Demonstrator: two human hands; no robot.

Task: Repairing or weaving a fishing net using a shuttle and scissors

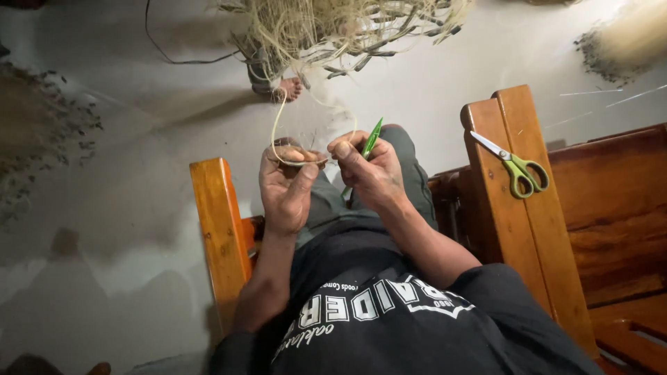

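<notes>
**Straw strand worked between two hands above a wooden chair**

The left hand (286, 186) pinches a pale straw strand (278, 128) that loops up to a far fibre bundle (326, 28). The right hand (369, 173) is closed around a green tool (371, 139), just beside the left. A wooden armrest (217, 229) edges the left, a wider armrest (517, 208) the right, bearing green-handled scissors (514, 167). Pale floor (139, 173) lies open far and left

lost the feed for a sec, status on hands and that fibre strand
Left hand pinching pale fibre strand. Right hand gripping green tool at the strand. Scissors lie apart on chair arm. Nothing in the way.
</notes>
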